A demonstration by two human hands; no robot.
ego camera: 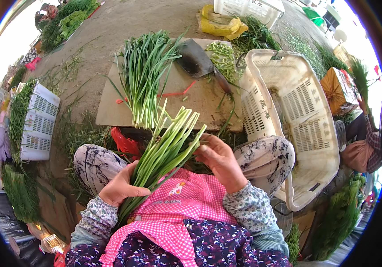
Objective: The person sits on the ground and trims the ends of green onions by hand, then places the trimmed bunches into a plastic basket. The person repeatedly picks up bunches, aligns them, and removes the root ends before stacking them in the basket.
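My left hand [124, 185] is wrapped around a bunch of garlic chives [169, 147], held slanting over my lap with the pale stem ends pointing away from me. At the right side of these stems, my right hand [222, 160] has its thumb and fingertips on an outer stalk. Beyond the bunch, a wooden board [177, 113] bears a second pile of garlic chives [144, 76], its stem ends towards me. A dark-bladed cleaver [196, 58] lies at the board's far right, beside chopped stem ends [222, 58]. A red tie strip [174, 94] lies across the board's middle.
Close on my right, a large white plastic crate [311, 130] lies tilted. A yellow sack [222, 26] and loose greens [254, 35] lie past the board. At left stands a white crate with greens [41, 123]. Another person [366, 150] sits at far right.
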